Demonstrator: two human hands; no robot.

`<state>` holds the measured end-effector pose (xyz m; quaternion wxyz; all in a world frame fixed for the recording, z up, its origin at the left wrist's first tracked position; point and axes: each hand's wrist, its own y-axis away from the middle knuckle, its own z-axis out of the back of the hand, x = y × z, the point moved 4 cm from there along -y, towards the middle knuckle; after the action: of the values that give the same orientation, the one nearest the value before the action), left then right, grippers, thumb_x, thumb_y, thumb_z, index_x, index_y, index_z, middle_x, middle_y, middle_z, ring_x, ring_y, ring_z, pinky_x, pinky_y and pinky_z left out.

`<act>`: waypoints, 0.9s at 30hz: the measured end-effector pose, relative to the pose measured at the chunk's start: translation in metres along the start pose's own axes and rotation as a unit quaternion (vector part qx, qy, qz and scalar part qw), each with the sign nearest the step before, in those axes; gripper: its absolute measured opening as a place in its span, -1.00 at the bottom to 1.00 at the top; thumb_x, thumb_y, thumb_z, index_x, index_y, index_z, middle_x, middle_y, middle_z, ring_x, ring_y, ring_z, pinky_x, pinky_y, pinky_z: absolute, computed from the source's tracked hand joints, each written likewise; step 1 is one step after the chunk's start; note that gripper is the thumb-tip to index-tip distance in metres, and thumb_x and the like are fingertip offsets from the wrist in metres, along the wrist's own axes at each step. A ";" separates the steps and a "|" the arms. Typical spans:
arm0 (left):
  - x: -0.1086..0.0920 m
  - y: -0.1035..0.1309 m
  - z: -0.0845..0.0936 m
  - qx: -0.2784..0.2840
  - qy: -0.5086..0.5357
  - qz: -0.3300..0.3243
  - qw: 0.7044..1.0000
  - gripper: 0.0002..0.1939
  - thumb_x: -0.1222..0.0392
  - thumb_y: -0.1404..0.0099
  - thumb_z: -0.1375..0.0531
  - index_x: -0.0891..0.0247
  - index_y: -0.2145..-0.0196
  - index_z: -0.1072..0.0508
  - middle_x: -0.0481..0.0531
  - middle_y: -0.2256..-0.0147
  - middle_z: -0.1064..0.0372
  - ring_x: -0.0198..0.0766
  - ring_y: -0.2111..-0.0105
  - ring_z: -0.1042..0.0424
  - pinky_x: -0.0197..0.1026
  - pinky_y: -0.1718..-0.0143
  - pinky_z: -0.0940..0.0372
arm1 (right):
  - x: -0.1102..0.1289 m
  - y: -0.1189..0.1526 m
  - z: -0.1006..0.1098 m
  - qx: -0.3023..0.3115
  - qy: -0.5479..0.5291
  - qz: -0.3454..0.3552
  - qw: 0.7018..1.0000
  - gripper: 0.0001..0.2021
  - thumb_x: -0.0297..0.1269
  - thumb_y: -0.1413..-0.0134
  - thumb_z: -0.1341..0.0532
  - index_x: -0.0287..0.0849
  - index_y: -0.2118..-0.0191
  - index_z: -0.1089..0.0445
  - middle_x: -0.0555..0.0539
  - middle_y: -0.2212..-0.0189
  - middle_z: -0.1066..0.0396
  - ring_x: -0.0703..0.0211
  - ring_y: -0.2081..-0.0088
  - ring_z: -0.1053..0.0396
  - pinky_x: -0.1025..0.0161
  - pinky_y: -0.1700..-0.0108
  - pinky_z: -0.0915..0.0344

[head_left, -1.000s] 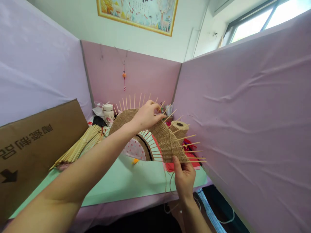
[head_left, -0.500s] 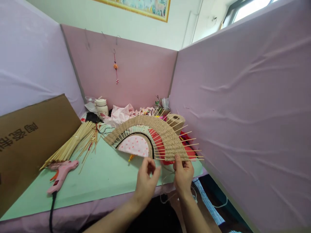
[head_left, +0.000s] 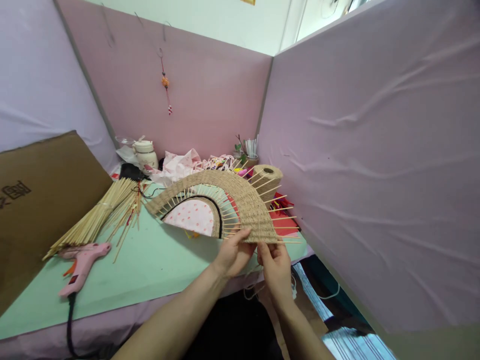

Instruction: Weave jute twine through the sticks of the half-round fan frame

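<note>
One woven fan [head_left: 252, 201], nearer me than the twine spool [head_left: 275, 176]: its lower end lay between thumb and fingers of my left hand [head_left: 234, 253]; my right hand [head_left: 276, 266] pinched it alongside.

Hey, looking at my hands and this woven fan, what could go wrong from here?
Thin sticks jutting past the woven fan's outer edge could snag or snap. The left hand and right hand are both at one end, so the far end might dip. The glue gun's black cord hangs over the table edge; a tug could drag it.
</note>
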<state>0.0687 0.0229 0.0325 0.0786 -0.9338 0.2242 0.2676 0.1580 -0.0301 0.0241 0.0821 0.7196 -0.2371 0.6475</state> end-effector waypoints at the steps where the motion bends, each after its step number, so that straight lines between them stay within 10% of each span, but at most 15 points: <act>1: -0.005 0.002 0.004 0.000 -0.007 -0.011 1.000 -0.52 0.33 -0.12 -0.27 0.19 -0.03 -0.43 0.08 0.08 -0.49 -0.10 0.07 -0.45 -0.09 0.01 -0.30 | 0.000 0.004 0.003 0.027 0.008 -0.007 1.000 -0.61 -0.02 0.00 -0.29 -0.19 0.15 -0.32 0.12 0.61 -0.25 0.28 0.56 -0.19 0.33 0.47 -0.22; 9: -0.019 0.024 0.036 -0.050 -0.056 0.021 0.997 -0.45 0.36 -0.13 -0.27 0.19 -0.09 -0.37 0.11 0.08 -0.50 -0.11 0.11 -0.50 -0.07 0.04 -0.37 | 0.036 0.031 0.027 0.222 0.227 0.006 0.948 -0.76 -0.09 -0.11 -0.22 -0.16 0.33 -0.47 -0.04 0.47 -0.47 0.20 0.46 -0.37 0.32 0.40 -0.29; 15: -0.015 0.033 0.046 -0.037 -0.033 0.039 0.998 -0.37 0.43 -0.07 -0.23 0.20 -0.12 -0.36 0.12 0.10 -0.52 -0.05 0.07 -0.49 -0.05 0.03 -0.37 | 0.083 0.013 0.043 0.144 0.273 0.128 0.943 -0.78 -0.11 -0.12 -0.22 -0.11 0.29 -0.53 -0.06 0.37 -0.54 0.14 0.37 -0.45 0.30 0.31 -0.35; 22: -0.023 0.031 0.050 -0.045 -0.016 0.025 0.999 -0.37 0.43 -0.07 -0.18 0.21 -0.14 -0.35 0.10 0.10 -0.52 -0.09 0.10 -0.50 -0.08 0.05 -0.39 | 0.073 -0.015 0.079 0.006 0.280 0.095 0.955 -0.69 0.00 -0.03 -0.24 -0.15 0.37 -0.57 -0.07 0.44 -0.55 0.09 0.39 -0.46 0.24 0.32 -0.37; 27: -0.028 0.032 0.048 -0.061 -0.011 0.019 0.998 -0.36 0.42 -0.07 -0.17 0.22 -0.15 -0.33 0.10 0.10 -0.52 -0.07 0.09 -0.50 -0.07 0.04 -0.39 | 0.054 -0.021 0.077 0.098 0.279 0.050 0.954 -0.70 -0.02 0.01 -0.27 -0.09 0.26 -0.60 -0.13 0.28 -0.58 -0.03 0.22 -0.52 0.10 0.13 -0.41</act>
<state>0.0108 0.0182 0.0064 0.0192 -0.9293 0.2247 0.2926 0.2391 -0.0576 0.0686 0.0415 0.5023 -0.1760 0.8455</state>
